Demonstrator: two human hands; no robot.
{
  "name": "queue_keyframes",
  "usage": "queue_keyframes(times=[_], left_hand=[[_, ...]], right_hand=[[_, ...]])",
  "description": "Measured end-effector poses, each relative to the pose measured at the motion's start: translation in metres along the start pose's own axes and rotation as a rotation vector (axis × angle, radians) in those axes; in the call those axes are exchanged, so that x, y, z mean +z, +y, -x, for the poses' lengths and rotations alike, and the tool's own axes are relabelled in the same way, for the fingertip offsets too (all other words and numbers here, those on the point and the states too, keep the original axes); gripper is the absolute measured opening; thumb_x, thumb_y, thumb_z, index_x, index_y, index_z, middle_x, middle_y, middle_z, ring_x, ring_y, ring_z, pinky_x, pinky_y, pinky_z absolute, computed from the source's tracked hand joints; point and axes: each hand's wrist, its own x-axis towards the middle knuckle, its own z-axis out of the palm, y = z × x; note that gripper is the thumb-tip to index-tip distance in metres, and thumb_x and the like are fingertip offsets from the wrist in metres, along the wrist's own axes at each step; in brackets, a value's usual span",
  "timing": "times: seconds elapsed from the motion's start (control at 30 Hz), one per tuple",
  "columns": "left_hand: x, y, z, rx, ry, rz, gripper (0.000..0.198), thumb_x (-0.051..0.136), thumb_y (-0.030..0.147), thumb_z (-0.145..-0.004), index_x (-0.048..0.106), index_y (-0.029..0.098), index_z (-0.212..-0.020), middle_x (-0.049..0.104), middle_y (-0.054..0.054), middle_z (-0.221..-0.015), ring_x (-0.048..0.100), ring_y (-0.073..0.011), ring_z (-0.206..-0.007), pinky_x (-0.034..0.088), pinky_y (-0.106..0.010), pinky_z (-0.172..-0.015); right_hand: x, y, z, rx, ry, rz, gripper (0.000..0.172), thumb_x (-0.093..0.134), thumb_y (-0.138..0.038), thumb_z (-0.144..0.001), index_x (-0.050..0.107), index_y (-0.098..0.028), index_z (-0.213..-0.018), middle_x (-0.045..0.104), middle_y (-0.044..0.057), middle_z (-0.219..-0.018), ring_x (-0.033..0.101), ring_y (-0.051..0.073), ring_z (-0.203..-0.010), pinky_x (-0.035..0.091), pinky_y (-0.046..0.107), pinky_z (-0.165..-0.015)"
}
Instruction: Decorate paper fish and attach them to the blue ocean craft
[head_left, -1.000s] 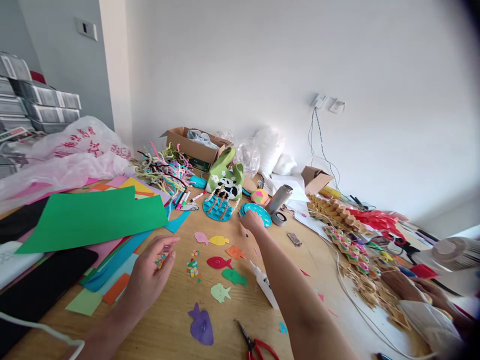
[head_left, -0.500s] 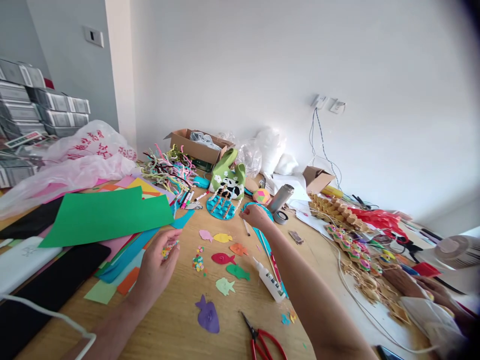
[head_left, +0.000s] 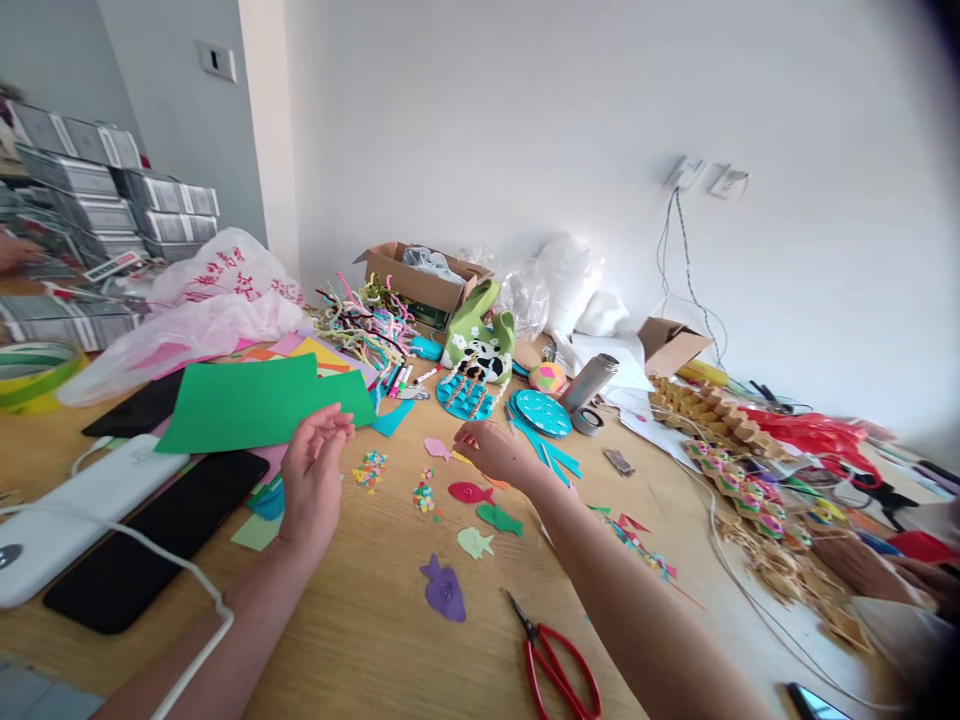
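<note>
My left hand (head_left: 311, 480) hovers palm-up just above the wooden table (head_left: 360, 640), fingers apart and empty, at the edge of a green paper sheet (head_left: 262, 402). A small pile of coloured confetti (head_left: 370, 470) lies just right of it. My right hand (head_left: 489, 450) reaches over a row of paper fish with its fingers curled down and pressed together; what they pinch is hidden. A pink fish (head_left: 436, 448), red fish (head_left: 470, 492), green fish (head_left: 499, 518), pale green fish (head_left: 475, 542) and purple fish (head_left: 444, 590) lie around it.
Red scissors (head_left: 559, 665) lie near the front edge. A teal paper plate (head_left: 541, 412), a metal flask (head_left: 591, 382) and a tape roll (head_left: 587, 420) sit behind my right hand. A black phone (head_left: 157, 540) lies at left. Another person's hands (head_left: 862, 565) work at right.
My right hand pulled back from the teal plate to the fish row. My left hand no longer holds the confetti, which now lies on the table. The view shifted left.
</note>
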Motion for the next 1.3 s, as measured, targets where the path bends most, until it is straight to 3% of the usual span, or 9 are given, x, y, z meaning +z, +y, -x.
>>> queue_keyframes(times=[0.07,0.13,0.27,0.43,0.57,0.73,0.93,1.13,1.3], left_hand=[[-0.001,0.003,-0.006,-0.008,0.038,0.073,0.028,0.064,0.024,-0.074,0.066,0.018,-0.101,0.067,-0.003,-0.092,0.064,-0.0158,-0.085,0.052,-0.035,-0.086],[-0.002,0.006,-0.009,-0.014,0.066,0.117,0.027,0.064,0.023,-0.073,0.066,0.017,-0.099,0.067,-0.003,-0.089,0.064,-0.0148,-0.082,0.051,-0.034,-0.085],[-0.001,0.013,-0.009,-0.031,0.104,0.137,0.026,0.064,0.025,-0.074,0.066,0.017,-0.098,0.068,-0.003,-0.087,0.063,-0.014,-0.079,0.051,-0.033,-0.082],[0.001,0.017,-0.01,0.007,0.126,0.15,0.023,0.06,0.026,-0.078,0.064,0.017,-0.098,0.066,-0.002,-0.082,0.064,-0.0137,-0.077,0.052,-0.033,-0.082],[0.0,0.011,-0.006,0.073,0.073,0.026,0.023,0.057,0.029,-0.082,0.062,0.018,-0.102,0.066,-0.003,-0.087,0.064,-0.0151,-0.081,0.053,-0.035,-0.083],[-0.004,-0.002,0.009,0.305,-0.153,-0.294,0.029,0.05,0.034,-0.091,0.057,0.019,-0.115,0.066,-0.007,-0.104,0.064,-0.0195,-0.098,0.051,-0.037,-0.091],[-0.002,-0.018,0.019,0.6,-0.414,-0.541,0.022,0.049,0.024,-0.091,0.059,0.019,-0.11,0.068,-0.007,-0.098,0.064,-0.0212,-0.096,0.049,-0.037,-0.092],[0.004,-0.025,0.017,0.672,-0.481,-0.598,0.024,0.047,0.021,-0.09,0.059,0.018,-0.111,0.068,-0.008,-0.094,0.063,-0.0221,-0.093,0.049,-0.038,-0.089],[0.008,-0.023,0.018,0.647,-0.512,-0.668,0.025,0.044,0.021,-0.088,0.059,0.018,-0.108,0.067,-0.008,-0.088,0.062,-0.0217,-0.085,0.05,-0.037,-0.083]], right_hand=[[0.001,-0.01,0.012,-0.094,0.108,-0.081,0.017,0.055,-0.024,-0.093,0.07,-0.019,-0.096,0.074,0.006,-0.098,0.067,0.017,-0.088,0.047,0.025,-0.075],[0.002,-0.019,0.031,-0.193,0.312,-0.189,0.015,0.054,-0.022,-0.093,0.068,-0.019,-0.096,0.072,0.006,-0.096,0.065,0.017,-0.088,0.048,0.027,-0.076],[0.016,-0.029,0.095,-0.274,0.681,-0.251,0.016,0.05,-0.021,-0.096,0.061,-0.019,-0.106,0.067,0.006,-0.087,0.061,0.019,-0.084,0.049,0.032,-0.074],[0.084,-0.016,0.193,-0.259,0.737,-0.182,0.033,0.053,-0.016,-0.093,0.053,-0.019,-0.126,0.066,0.009,-0.097,0.061,0.021,-0.093,0.052,0.034,-0.076],[0.133,0.008,0.245,-0.18,0.835,0.006,0.034,0.053,-0.034,-0.095,0.056,-0.019,-0.125,0.067,0.012,-0.104,0.063,0.026,-0.098,0.053,0.04,-0.08],[0.14,0.023,0.258,-0.257,0.77,0.119,0.04,0.052,-0.042,-0.095,0.057,-0.02,-0.128,0.068,0.012,-0.11,0.065,0.027,-0.104,0.054,0.04,-0.082],[0.135,0.02,0.26,-0.251,0.721,0.139,0.038,0.053,-0.035,-0.094,0.057,-0.015,-0.126,0.067,0.013,-0.116,0.061,0.027,-0.113,0.052,0.04,-0.089],[0.129,0.009,0.261,-0.199,0.735,0.091,0.035,0.051,-0.025,-0.093,0.056,-0.012,-0.125,0.063,0.014,-0.119,0.055,0.026,-0.118,0.049,0.04,-0.092],[0.122,0.002,0.258,-0.203,0.718,0.079,0.033,0.049,-0.024,-0.094,0.057,-0.013,-0.123,0.064,0.013,-0.117,0.055,0.025,-0.118,0.048,0.04,-0.092]])
